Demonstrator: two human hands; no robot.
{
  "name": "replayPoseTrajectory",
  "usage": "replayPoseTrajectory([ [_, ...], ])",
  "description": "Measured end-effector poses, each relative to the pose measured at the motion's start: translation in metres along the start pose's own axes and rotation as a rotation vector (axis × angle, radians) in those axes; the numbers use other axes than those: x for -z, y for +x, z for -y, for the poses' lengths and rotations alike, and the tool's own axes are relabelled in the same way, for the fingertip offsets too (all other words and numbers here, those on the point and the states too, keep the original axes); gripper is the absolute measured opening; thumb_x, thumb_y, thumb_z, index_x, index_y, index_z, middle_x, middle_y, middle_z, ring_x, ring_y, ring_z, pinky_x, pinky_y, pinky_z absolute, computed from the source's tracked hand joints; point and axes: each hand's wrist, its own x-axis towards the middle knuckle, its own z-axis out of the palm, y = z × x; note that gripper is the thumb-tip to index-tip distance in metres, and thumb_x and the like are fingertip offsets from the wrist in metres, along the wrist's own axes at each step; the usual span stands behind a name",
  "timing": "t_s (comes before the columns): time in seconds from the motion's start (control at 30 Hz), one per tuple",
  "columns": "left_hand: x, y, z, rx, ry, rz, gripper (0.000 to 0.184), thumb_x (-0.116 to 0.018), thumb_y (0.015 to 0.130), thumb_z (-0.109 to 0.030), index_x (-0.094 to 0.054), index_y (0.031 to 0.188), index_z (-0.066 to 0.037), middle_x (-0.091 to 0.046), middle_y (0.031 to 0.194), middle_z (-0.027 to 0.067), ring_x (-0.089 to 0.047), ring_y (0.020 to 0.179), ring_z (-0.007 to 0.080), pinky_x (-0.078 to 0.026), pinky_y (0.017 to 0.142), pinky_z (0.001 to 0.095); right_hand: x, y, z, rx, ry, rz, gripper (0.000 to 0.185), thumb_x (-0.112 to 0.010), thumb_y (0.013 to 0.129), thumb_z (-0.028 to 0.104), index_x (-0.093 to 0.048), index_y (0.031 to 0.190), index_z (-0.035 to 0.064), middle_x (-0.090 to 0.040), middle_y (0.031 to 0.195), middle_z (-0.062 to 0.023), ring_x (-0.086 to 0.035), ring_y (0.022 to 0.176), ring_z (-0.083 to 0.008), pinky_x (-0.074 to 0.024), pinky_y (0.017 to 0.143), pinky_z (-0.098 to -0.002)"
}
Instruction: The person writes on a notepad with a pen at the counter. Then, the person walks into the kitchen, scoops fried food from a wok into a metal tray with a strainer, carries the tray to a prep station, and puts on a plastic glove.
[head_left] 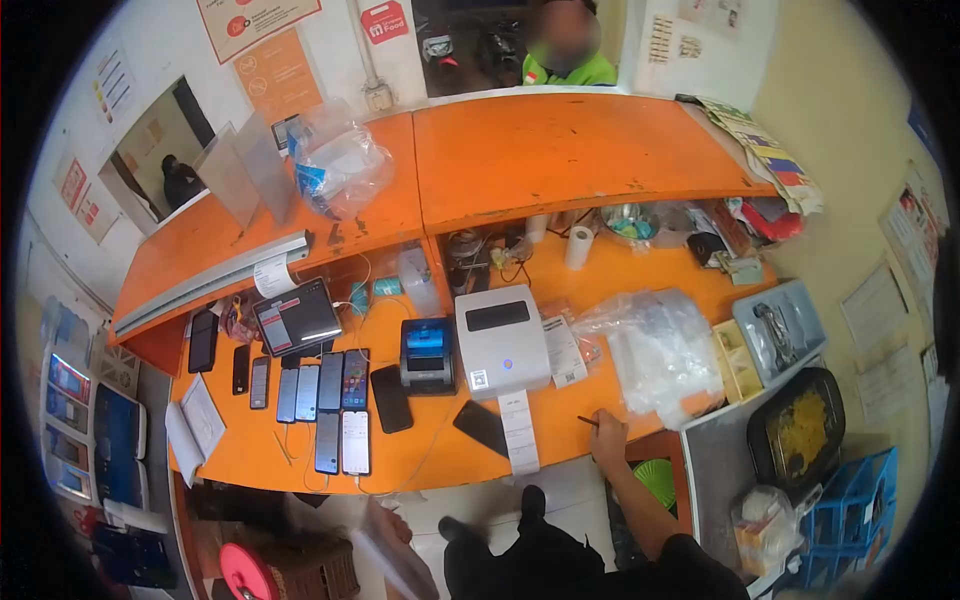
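My right hand [608, 440] is closed around a thin dark pen [588, 420] over the front edge of the orange desk [560, 440]. Left of it, a white label printer [502, 350] has a long printed paper strip [518, 430] hanging from its front. A dark phone [482, 428] lies partly beside that strip. Below the desk edge, my left hand [398, 527] grips a pale flat thing [380, 550], blurred, perhaps a stack of paper. Several phones [328, 440] lie in a cluster on the desk, and a small black and blue printer [427, 355] stands beside them.
A tablet [298, 317] leans under the raised orange counter [560, 140]. Clear plastic bags [660, 355] lie at the right, by a grey cutlery tray [780, 335]. Across the counter is a person in a green jacket [570, 65]. A pink stool [245, 572] is at lower left.
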Motion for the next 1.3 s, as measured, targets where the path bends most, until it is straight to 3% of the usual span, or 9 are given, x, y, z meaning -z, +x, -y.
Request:
replayPoseTrajectory([
  [0.03,0.028,0.034,0.024,0.117,-0.271,0.494,0.053,-0.036,0.098,-0.054,-0.06,0.091,-0.007,-0.052,0.067,0.0032,-0.049,0.058,0.0131,-0.042,0.052,0.0292,-0.009,0.013,-0.006,0.067,-0.059,-0.064,0.007,-0.058,0.083,0.013,-0.058,0.087,0.0066,-0.061,0.082,-0.0126,-0.059,0.081,-0.0289,-0.0376,0.078,-0.0424],
  [0.07,0.045,0.041,0.042,0.064,0.083,0.074,0.055,-0.034,0.098,-0.053,-0.06,0.093,-0.005,-0.055,0.071,0.0043,-0.052,0.06,0.0143,-0.045,0.056,0.0296,-0.017,0.025,-0.011,0.133,-0.118,-0.131,0.008,-0.059,0.082,0.014,-0.057,0.086,0.0071,-0.06,0.081,-0.012,-0.058,0.08,-0.0295,-0.036,0.078,-0.044],
  [0.13,0.022,0.059,0.067,-0.043,0.507,-0.415,0.057,-0.032,0.099,-0.053,-0.061,0.095,-0.004,-0.059,0.075,0.0057,-0.057,0.063,0.0164,-0.049,0.06,0.0306,-0.026,0.045,-0.018,0.206,-0.162,-0.214,0.01,-0.06,0.081,0.016,-0.056,0.085,0.008,-0.057,0.081,-0.0113,-0.055,0.081,-0.0302,-0.0338,0.079,-0.046],
  [0.2,-0.088,0.088,0.075,-0.144,0.666,-0.552,0.056,-0.033,0.099,-0.053,-0.06,0.095,-0.005,-0.062,0.076,0.0064,-0.061,0.065,0.0182,-0.052,0.061,0.032,-0.034,0.057,-0.016,0.218,-0.132,-0.23,0.011,-0.059,0.082,0.018,-0.056,0.085,0.0086,-0.056,0.084,-0.0111,-0.053,0.085,-0.0301,-0.0327,0.082,-0.0468],
  [0.3,-0.07,0.116,0.086,-0.099,0.788,-0.513,0.061,-0.033,0.1,-0.051,-0.058,0.109,0.003,-0.065,0.094,0.0113,-0.063,0.083,0.0199,-0.052,0.078,0.0312,-0.045,0.063,-0.024,0.223,-0.173,-0.22,0.011,-0.058,0.083,0.019,-0.056,0.085,0.0085,-0.054,0.083,-0.0115,-0.051,0.084,-0.0301,-0.0333,0.082,-0.047],
  [0.33,-0.085,0.125,0.089,-0.124,0.785,-0.566,0.057,-0.033,0.102,-0.044,-0.061,0.104,0.005,-0.065,0.093,0.0091,-0.061,0.085,0.0173,-0.049,0.078,0.029,-0.042,0.062,-0.022,0.231,-0.16,-0.207,0.011,-0.057,0.083,0.019,-0.056,0.085,0.0084,-0.054,0.084,-0.0116,-0.051,0.084,-0.0303,-0.0332,0.083,-0.0472],
  [0.57,-0.054,0.143,0.094,-0.175,0.878,-0.57,0.055,-0.035,0.102,-0.042,-0.061,0.104,0.006,-0.065,0.095,0.0093,-0.061,0.087,0.0177,-0.048,0.08,0.0302,-0.043,0.068,-0.023,0.235,-0.129,-0.156,0.011,-0.058,0.082,0.019,-0.055,0.084,0.0083,-0.054,0.085,-0.0112,-0.051,0.085,-0.0302,-0.0326,0.085,-0.0488],
  [0.87,-0.045,0.142,0.089,-0.067,1.023,-0.582,0.055,-0.035,0.101,-0.043,-0.061,0.107,0.004,-0.066,0.096,0.0139,-0.063,0.088,0.0236,-0.049,0.083,0.0344,-0.045,0.072,-0.028,0.232,-0.045,-0.105,0.011,-0.059,0.082,0.018,-0.057,0.083,0.007,-0.053,0.084,-0.0101,-0.05,0.085,-0.0289,-0.0319,0.085,-0.0465],
  [1.3,-0.054,0.138,0.082,0.191,1.09,-0.537,0.056,-0.035,0.1,-0.045,-0.062,0.107,0.004,-0.066,0.096,0.015,-0.063,0.089,0.0247,-0.049,0.083,0.035,-0.05,0.081,-0.028,0.195,-0.079,-0.077,0.014,-0.059,0.082,0.02,-0.058,0.079,0.0061,-0.053,0.081,-0.0092,-0.049,0.081,-0.0276,-0.0312,0.083,-0.0446],
])
